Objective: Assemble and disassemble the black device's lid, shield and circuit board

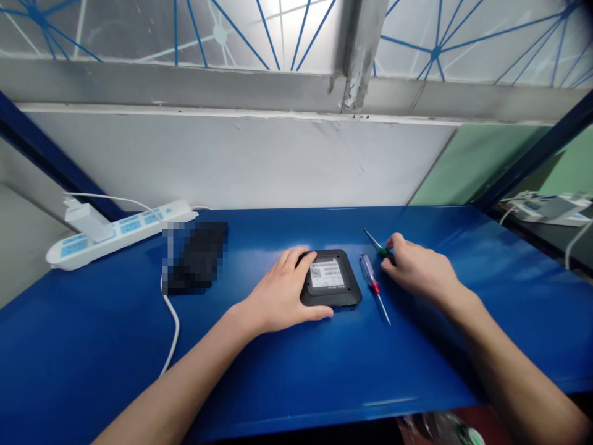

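Note:
A flat black square device [351, 285] with rounded corners and a white printed label lies on the blue table. My left hand [290, 290] rests over its left side, fingers spread along the far edge and thumb by the near edge. To the right of the device lies a screwdriver with a clear and red handle [369, 272], its tip toward me. My right hand [414, 262] is closed around the green handle of a second screwdriver [373, 240], whose shaft points away to the left. Most of that handle is hidden by the fingers.
A white power strip [134, 228] with a plugged-in adapter [90, 219] is at the back left. Beside it lies a pixelated dark object [199, 258], with a white cable [175, 327] running toward me. A wall [259, 161] borders the blue table [296, 377] behind.

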### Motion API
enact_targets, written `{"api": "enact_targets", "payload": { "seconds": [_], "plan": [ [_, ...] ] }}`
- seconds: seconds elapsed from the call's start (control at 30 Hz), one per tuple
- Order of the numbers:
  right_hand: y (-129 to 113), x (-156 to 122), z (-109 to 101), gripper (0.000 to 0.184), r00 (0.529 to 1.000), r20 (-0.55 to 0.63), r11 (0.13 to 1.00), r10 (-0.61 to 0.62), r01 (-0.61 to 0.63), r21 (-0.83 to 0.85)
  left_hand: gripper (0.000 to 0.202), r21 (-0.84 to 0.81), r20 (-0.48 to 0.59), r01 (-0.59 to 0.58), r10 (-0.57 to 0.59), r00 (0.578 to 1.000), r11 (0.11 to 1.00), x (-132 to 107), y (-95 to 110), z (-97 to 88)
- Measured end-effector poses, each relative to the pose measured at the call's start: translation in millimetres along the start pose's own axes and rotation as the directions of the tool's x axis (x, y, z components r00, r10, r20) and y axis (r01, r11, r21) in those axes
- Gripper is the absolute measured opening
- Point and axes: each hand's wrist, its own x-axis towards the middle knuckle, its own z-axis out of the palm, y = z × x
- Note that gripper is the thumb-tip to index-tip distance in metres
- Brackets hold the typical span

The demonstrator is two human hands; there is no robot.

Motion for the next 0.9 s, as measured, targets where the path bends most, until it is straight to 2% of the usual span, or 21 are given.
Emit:
{"api": "enact_targets", "payload": {
  "seconds": [0.1,0.17,0.2,0.23,0.27,0.33,0.43,0.5,0.53,0.6,0.7,0.8,0.9],
  "plan": [
    [-1.6,1.4,-0.9,0.027,0.987,-0.159,0.994,0.005,0.013,0.110,0.106,-0.007,0.004,-0.003,0.003,1.000,1.000,0.8,-1.3,-0.4],
    [-1.6,2.1,-4.6,0.028,0.960,-0.279,0.951,0.005,0.082,0.300,0.107,-0.006,-0.001,-0.011,0.011,1.000,1.000,1.9,-2.1,-0.2],
    [-1.2,2.2,-7.1,0.029,0.954,-0.300,0.888,0.001,0.137,0.440,0.108,-0.005,-0.005,-0.015,0.015,1.000,1.000,2.5,-2.4,-0.2],
    [-0.7,2.2,-9.8,0.030,0.956,-0.293,0.784,-0.007,0.187,0.591,0.107,-0.004,-0.011,-0.018,0.018,1.000,1.000,3.1,-2.6,-0.2],
    [-0.1,2.1,-12.2,0.032,0.965,-0.263,0.646,-0.019,0.213,0.733,0.107,-0.004,-0.016,-0.021,0.021,1.000,1.000,3.6,-2.7,-0.3],
    [1.1,2.2,-15.9,0.040,0.983,-0.180,0.348,-0.036,0.181,0.920,0.106,-0.005,-0.023,-0.022,0.021,1.000,1.000,4.3,-3.2,-0.9],
    [1.9,4.1,-17.1,0.045,0.995,-0.097,-0.008,0.004,0.097,0.995,0.105,0.000,-0.031,-0.002,0.002,1.000,1.000,4.5,-5.0,-2.3],
    [1.7,6.5,-16.1,0.041,0.997,-0.073,-0.167,0.010,0.073,0.983,0.105,0.007,-0.036,0.016,-0.016,0.999,1.000,4.4,-7.3,-3.0],
    [1.3,7.8,-15.5,0.038,0.997,-0.071,-0.211,0.010,0.072,0.975,0.105,0.011,-0.039,0.021,-0.021,0.999,1.000,4.4,-8.7,-3.3],
    [0.3,9.8,-14.6,0.034,0.997,-0.072,-0.241,0.024,0.076,0.968,0.104,0.019,-0.051,0.025,-0.024,0.998,1.000,4.4,-11.6,-3.8],
    [-1.6,10.6,-14.3,0.028,0.996,-0.057,-0.197,0.070,0.070,0.978,0.104,0.037,-0.064,0.023,-0.021,0.998,0.999,4.4,-16.0,-5.1],
    [-2.8,8.8,-14.0,0.025,0.991,-0.105,-0.073,0.083,0.112,0.991,0.104,0.061,-0.064,0.020,-0.016,0.998,0.998,4.5,-19.5,-6.7],
    [-2.8,6.3,-12.8,0.023,0.982,-0.187,0.070,0.028,0.185,0.980,0.104,0.072,-0.069,0.012,-0.007,0.998,0.997,4.5,-20.8,-7.8]
  ]
}}
